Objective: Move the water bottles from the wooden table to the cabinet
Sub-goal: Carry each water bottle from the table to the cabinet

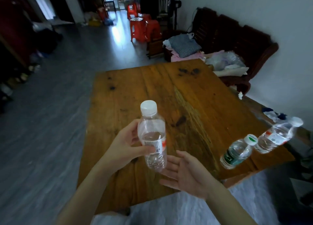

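Note:
My left hand (125,147) grips a clear water bottle (152,136) with a white cap and a red-and-white label, held upright above the near part of the wooden table (169,92). Just below and right of the bottle's base, my right hand (184,172) is spread palm up and holds nothing. Two more bottles stand near the table's right edge: one with a dark green label (237,153) and one with a red-and-white label (276,136). No cabinet can be made out with certainty.
A dark wooden bench (237,38) piled with clothes and plastic bags stands behind the table against the white wall. Red plastic stools (144,28) are at the back. Dark furniture and shoes line the left side. Grey floor stretches left of the table.

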